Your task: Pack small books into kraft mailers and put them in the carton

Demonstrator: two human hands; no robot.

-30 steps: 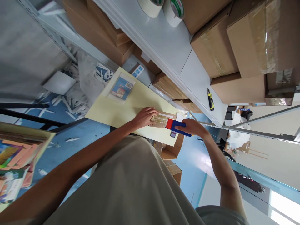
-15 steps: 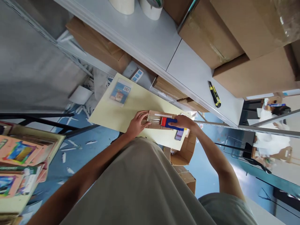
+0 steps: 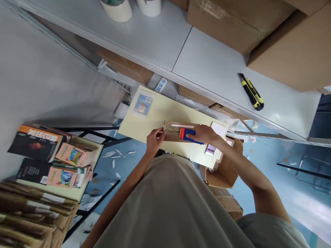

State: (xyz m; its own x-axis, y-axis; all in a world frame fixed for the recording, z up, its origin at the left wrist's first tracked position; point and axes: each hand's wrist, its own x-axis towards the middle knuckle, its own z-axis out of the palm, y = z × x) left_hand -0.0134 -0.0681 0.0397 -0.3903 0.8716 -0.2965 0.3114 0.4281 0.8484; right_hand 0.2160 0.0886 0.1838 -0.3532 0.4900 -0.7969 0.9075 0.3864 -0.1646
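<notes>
A small flat cardboard box [image 3: 172, 137] lies on a pale yellow table [image 3: 157, 120] in front of me, with shiny tape along its middle. My left hand [image 3: 155, 140] has its fingers bent together at the box's left end, pinching the edge there; the fingertips partly hide what they grip. My right hand [image 3: 205, 133] is wrapped round a blue-and-red tape dispenser [image 3: 190, 133], whose red end rests on top of the box and points left. Part of the dispenser is covered by that hand.
A phone [image 3: 210, 150] and white paper [image 3: 219, 128] lie by my right arm. At the table's far left is a wrapped blue booklet [image 3: 143, 104]. A grey shelf [image 3: 207, 51] carries a yellow-black utility knife [image 3: 250, 91]. Books [image 3: 36, 143] are stacked at left; an open carton [image 3: 224, 172] stands right.
The camera view has swung, bringing more of the left-hand books into sight. My left fingers have drawn in closer together at the box's end. The dispenser stays on the box in my right hand.
</notes>
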